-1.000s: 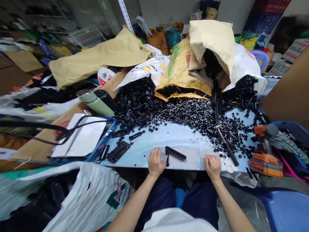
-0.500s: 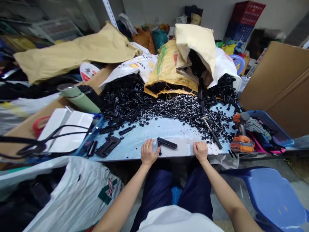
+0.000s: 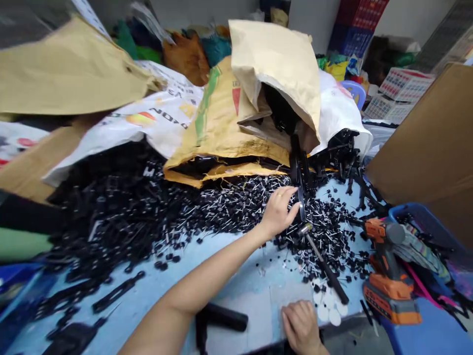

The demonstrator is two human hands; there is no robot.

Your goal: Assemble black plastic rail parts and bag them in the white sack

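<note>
My left hand [image 3: 279,212] reaches over the pile of small black parts with metal pins [image 3: 236,202]. Its thumb and fingers are apart, the tips at a long black strip [image 3: 302,203] below the paper sack's mouth; I cannot tell whether they press on it. Near the table's front edge rests my right hand [image 3: 301,323], fingers curled, with nothing visible in it. A black hinged piece [image 3: 225,316] lies on the table left of that hand, partly behind my left forearm. The hammer [image 3: 325,266] lies between the pile and the right hand.
An orange cordless drill [image 3: 391,276] stands at the right, by a blue plastic bin [image 3: 402,209] and a cardboard sheet [image 3: 424,143]. A yellow sack [image 3: 221,123] and a paper sack [image 3: 277,59] lie behind the pile. Longer black parts [image 3: 118,291] lie at the left.
My left hand has moved from beside the hinged piece forward and right to the black strips. The right hand remains near the table edge. The view has moved closer to the table.
</note>
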